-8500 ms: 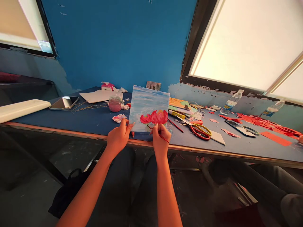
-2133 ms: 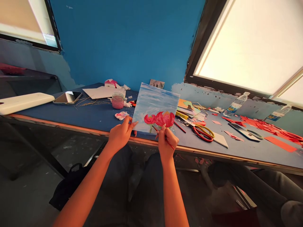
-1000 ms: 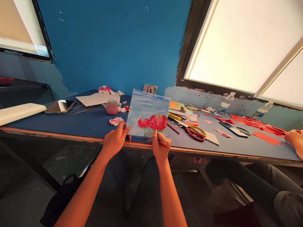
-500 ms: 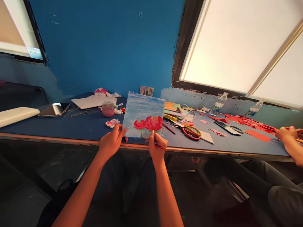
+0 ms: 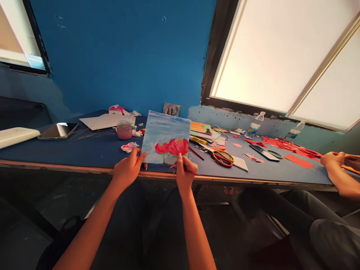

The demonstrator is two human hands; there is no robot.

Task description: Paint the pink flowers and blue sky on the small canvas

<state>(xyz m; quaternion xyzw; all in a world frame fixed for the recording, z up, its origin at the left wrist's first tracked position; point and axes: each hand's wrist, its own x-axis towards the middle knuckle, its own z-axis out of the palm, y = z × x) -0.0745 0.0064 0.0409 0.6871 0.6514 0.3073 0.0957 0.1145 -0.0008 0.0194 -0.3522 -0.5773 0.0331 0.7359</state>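
Note:
My left hand (image 5: 128, 168) grips the lower left edge of a painting (image 5: 165, 129), thumb in front and fingers behind. The picture is held tilted up above the table's front edge and shows red flowers under a blue sky. In my right hand (image 5: 185, 170) is a thin red paintbrush (image 5: 192, 173), pinched close to the picture's lower right part. The brush tip is hidden by my fingers. To the left stands a jar of pinkish water (image 5: 124, 130), with a paint-smeared crumpled tissue (image 5: 129, 147) in front of it.
On the dark blue table (image 5: 92, 152) lie scissors (image 5: 222, 156), a yellow tube (image 5: 198, 140), a phone (image 5: 58, 131) and red paper scraps (image 5: 292, 146). Two water bottles (image 5: 255, 125) stand near the wall. At far right, another person's hands (image 5: 334, 163) hold something orange.
The whole view has shifted slightly, so things sit a little further left. My right hand stays at the painting's lower right. The other person's hands have moved a little.

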